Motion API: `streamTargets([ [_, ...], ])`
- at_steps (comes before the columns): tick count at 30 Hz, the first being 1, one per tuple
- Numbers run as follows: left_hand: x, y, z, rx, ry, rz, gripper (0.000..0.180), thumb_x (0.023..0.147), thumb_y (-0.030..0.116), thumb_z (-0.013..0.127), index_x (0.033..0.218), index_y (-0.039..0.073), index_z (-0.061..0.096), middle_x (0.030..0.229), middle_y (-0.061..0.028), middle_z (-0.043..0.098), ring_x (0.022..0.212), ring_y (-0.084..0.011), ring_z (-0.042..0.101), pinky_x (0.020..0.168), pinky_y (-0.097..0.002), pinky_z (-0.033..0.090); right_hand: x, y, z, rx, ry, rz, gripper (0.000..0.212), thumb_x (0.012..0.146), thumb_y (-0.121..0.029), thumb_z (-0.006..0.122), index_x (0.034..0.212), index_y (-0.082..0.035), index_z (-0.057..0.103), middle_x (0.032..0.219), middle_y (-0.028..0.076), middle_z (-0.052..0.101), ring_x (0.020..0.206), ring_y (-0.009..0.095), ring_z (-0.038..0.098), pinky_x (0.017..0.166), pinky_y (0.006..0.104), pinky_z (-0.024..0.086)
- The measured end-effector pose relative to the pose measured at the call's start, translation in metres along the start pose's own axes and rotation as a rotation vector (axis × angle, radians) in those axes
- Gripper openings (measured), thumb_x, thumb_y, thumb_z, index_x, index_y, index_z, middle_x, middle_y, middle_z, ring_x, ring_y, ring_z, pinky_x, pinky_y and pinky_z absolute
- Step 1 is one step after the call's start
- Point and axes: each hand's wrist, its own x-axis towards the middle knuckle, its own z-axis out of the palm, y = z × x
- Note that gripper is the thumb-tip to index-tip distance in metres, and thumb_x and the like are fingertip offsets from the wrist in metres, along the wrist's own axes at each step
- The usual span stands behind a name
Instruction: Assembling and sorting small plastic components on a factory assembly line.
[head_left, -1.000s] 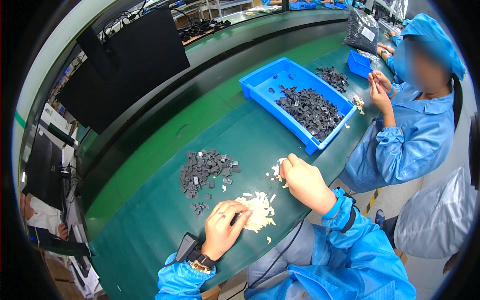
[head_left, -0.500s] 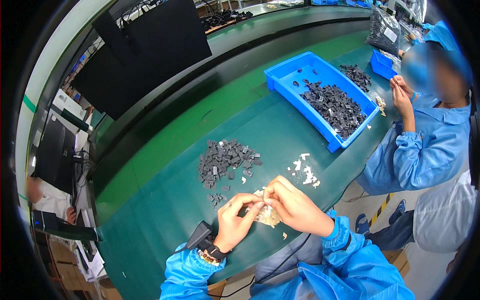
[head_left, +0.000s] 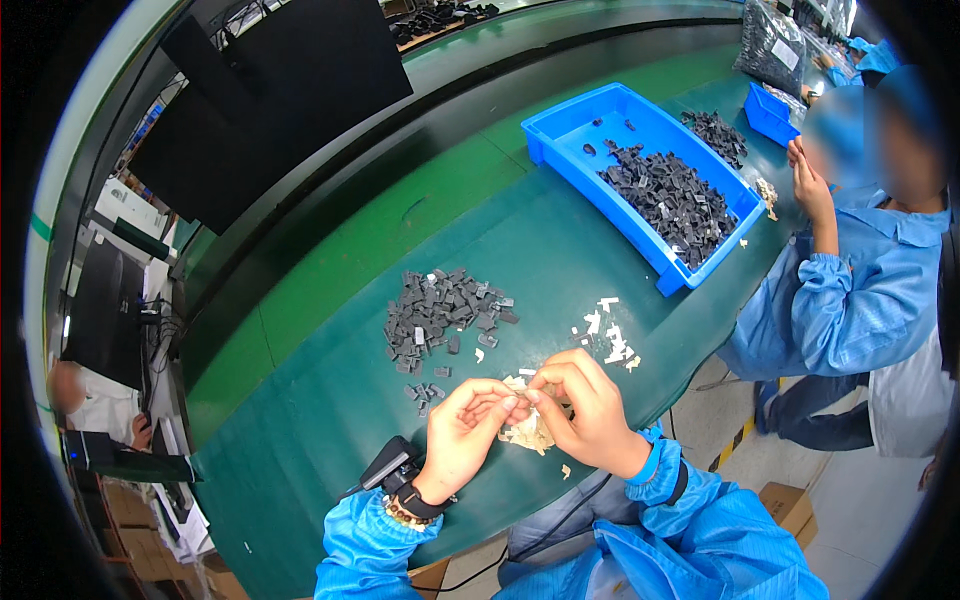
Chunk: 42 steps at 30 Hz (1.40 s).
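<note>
Cream-coloured flat pieces [head_left: 527,435] in a loose pile beneath left hand [head_left: 460,432] and right hand [head_left: 592,415], near dark grey block-like parts [head_left: 440,310]. Holds fingertips of both closed and meeting just over that pile, but cannot make out anything gripped between. Seem light and perhaps easily bent; best take by an edge

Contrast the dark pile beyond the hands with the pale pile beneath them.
The dark pile is charcoal; the pale pile is cream. The dark pile lies uncovered, while the left hand and right hand partly cover the pale pile. Both are small pieces on the green table.
</note>
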Motion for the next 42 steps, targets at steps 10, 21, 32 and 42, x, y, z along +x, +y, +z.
streamTargets([
  [10, 0.000, 0.008, 0.005, 0.023, 0.040, 0.004, 0.012, 0.096, -0.006, 0.061, 0.109, -0.006, 0.059, 0.095, -0.0167, 0.072, 0.087, -0.0205, 0.072, 0.080, -0.0314, 0.060, 0.001, -0.009, 0.001, -0.341, 0.196, -0.248, 0.021, 0.067, -0.002, 0.081, 0.084, -0.008, 0.070, 0.081, 0.004, 0.066, 0.069, 0.021, 0.062, 0.057, 0.0311, 0.047],
  [21, -0.001, 0.002, 0.001, -0.005, 0.015, -0.003, 0.012, 0.094, -0.007, 0.063, 0.106, -0.007, 0.063, 0.098, -0.0170, 0.072, 0.089, -0.0211, 0.072, 0.084, -0.0327, 0.060, 0.000, -0.007, 0.001, -0.325, 0.172, -0.254, 0.018, 0.069, -0.001, 0.079, 0.085, -0.007, 0.072, 0.081, 0.003, 0.068, 0.067, 0.020, 0.061, 0.057, 0.0305, 0.048],
  [32, -0.005, 0.008, 0.007, 0.397, 0.047, 0.143, 0.010, 0.095, -0.007, 0.061, 0.104, -0.008, 0.065, 0.097, -0.0120, 0.070, 0.088, -0.0159, 0.070, 0.078, -0.0269, 0.058, 0.000, -0.005, -0.002, -0.311, 0.101, -0.263, 0.017, 0.069, -0.005, 0.078, 0.086, -0.009, 0.074, 0.081, 0.001, 0.069, 0.065, 0.018, 0.061, 0.056, 0.0295, 0.050],
  [42, -0.007, 0.005, 0.006, 0.486, 0.032, 0.232, 0.009, 0.093, -0.008, 0.063, 0.102, -0.006, 0.065, 0.099, -0.0114, 0.068, 0.087, -0.0155, 0.070, 0.077, -0.0263, 0.058, 0.002, 0.000, -0.006, -0.200, 0.127, -0.157, 0.010, 0.071, -0.007, 0.077, 0.078, -0.010, 0.070, 0.077, 0.002, 0.066, 0.064, 0.020, 0.059, 0.055, 0.0316, 0.049],
])
